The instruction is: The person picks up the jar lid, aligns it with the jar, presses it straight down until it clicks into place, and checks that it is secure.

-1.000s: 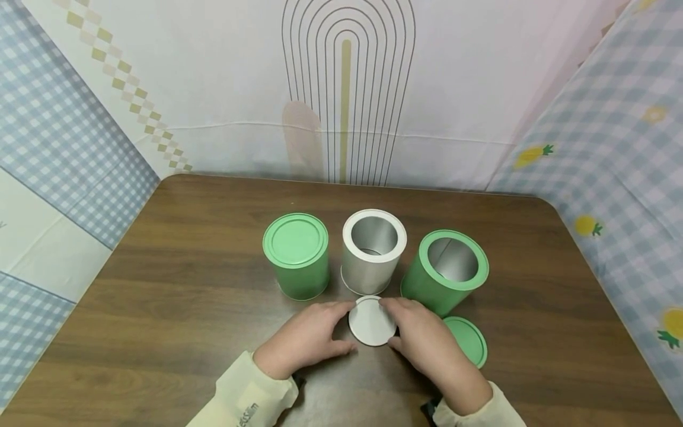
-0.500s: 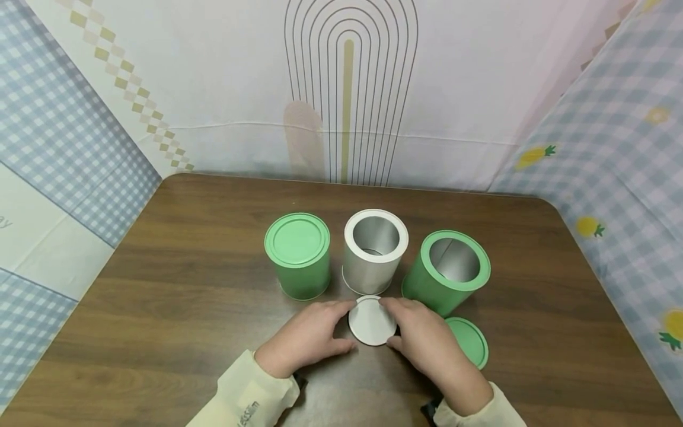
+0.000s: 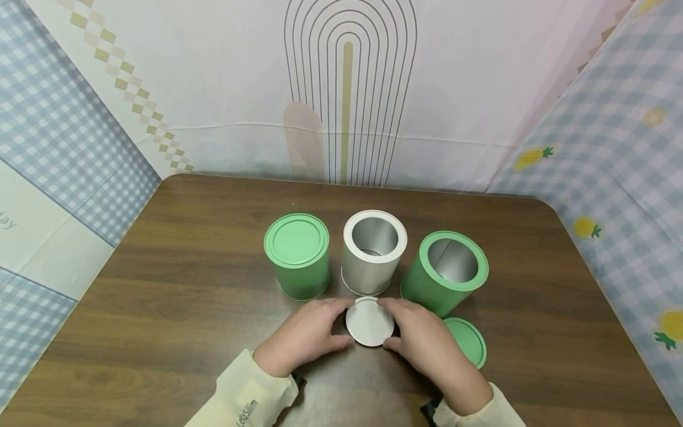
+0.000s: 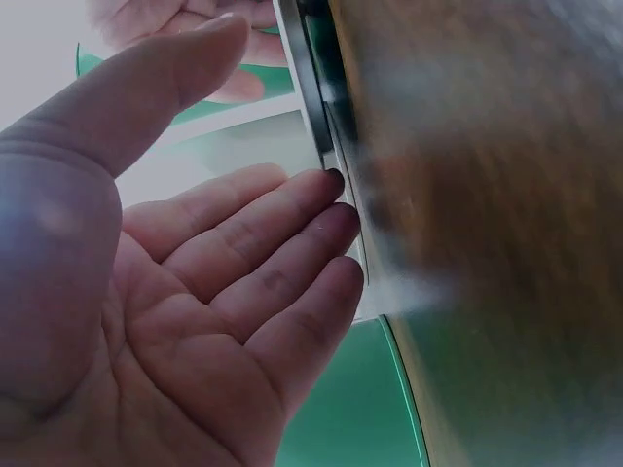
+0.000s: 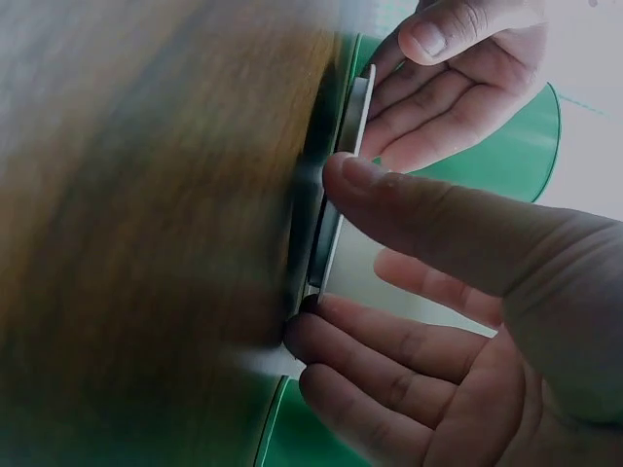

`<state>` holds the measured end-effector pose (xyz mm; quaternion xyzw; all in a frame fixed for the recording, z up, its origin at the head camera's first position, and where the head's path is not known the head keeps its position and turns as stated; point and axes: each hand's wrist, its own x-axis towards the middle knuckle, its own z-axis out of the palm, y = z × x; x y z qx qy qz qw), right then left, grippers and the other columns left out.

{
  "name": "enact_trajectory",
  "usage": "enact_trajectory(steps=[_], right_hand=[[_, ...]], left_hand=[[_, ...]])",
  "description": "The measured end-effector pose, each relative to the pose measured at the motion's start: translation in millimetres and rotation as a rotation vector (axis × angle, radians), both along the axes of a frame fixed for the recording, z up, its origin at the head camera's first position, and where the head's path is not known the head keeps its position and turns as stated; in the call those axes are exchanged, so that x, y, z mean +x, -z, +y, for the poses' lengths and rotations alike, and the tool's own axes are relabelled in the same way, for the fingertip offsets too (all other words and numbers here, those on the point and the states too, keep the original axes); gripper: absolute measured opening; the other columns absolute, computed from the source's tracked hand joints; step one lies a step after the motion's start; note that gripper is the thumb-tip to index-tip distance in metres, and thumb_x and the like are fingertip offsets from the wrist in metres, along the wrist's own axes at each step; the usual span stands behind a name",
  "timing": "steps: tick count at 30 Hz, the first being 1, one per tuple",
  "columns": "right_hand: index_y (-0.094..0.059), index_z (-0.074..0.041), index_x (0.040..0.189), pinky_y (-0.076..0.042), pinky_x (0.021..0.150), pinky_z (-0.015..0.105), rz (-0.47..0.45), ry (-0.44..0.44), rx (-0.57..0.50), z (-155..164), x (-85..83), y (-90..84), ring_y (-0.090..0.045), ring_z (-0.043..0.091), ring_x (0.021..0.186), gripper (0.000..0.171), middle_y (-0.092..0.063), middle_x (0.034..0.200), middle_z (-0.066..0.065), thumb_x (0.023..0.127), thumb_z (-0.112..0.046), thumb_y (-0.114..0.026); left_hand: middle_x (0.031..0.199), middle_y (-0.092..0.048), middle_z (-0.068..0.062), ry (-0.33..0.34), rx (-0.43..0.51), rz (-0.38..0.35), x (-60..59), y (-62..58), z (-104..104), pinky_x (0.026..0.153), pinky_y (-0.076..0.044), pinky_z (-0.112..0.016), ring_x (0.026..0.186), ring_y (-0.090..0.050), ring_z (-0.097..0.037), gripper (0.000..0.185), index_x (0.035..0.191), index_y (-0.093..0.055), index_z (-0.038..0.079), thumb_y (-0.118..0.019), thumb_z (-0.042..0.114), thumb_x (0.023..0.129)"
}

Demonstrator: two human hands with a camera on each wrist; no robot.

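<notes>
A round white lid (image 3: 370,321) lies at the foot of a white can (image 3: 373,270), whose top is an open ring. My right hand (image 3: 421,338) holds the lid's right side, thumb at the near edge and fingertips at the far edge; in the right wrist view the lid's rim (image 5: 355,126) shows edge-on. On the left side, my left hand (image 3: 306,338) has its fingers fairly straight, fingertips at or very near the rim and thumb apart from it. A green can (image 3: 440,287) without its lid stands to the right, with a green lid (image 3: 466,343) partly behind my right hand.
A green can with its lid on (image 3: 299,255) stands left of the white can. All rest on a brown wooden table (image 3: 176,284). A patterned cloth (image 3: 224,89) hangs behind the table, with checked cloth (image 3: 608,178) along the sides.
The white lid has shifted very slightly left, with both hands close around it. The cans and the green lid keep their places; the head view sways a little.
</notes>
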<state>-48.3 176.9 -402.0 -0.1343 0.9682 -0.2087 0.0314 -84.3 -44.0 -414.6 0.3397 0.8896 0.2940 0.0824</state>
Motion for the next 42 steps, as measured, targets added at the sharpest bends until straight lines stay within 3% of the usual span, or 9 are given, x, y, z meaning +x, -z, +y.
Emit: enact_trajectory(steps=[12, 42], right_hand=[[-0.067, -0.009, 0.125, -0.054, 0.091, 0.044, -0.025, 0.004, -0.071, 3.2, -0.3, -3.9, -0.066, 0.027, 0.111, 0.060, -0.069, 0.121, 0.007, 0.069, -0.008, -0.088], [-0.066, -0.007, 0.126, -0.055, 0.091, 0.043, 0.016, -0.002, -0.092, 8.2, 0.6, -12.7, -0.066, 0.024, 0.111, 0.060, -0.069, 0.123, 0.006, 0.071, -0.011, -0.090]], left_hand=[[0.114, -0.069, -0.003, -0.038, 0.017, 0.032, -1.7, 0.1, 0.3, 0.091, -0.054, -0.037, 0.105, -0.064, -0.017, 0.051, 0.125, -0.064, 0.009, -0.085, 0.021, 0.081], [0.121, -0.068, -0.005, -0.050, 0.074, 0.118, -3.0, -3.1, 0.2, 0.095, -0.054, -0.036, 0.111, -0.064, -0.018, 0.057, 0.128, -0.063, 0.006, -0.086, 0.022, 0.080]])
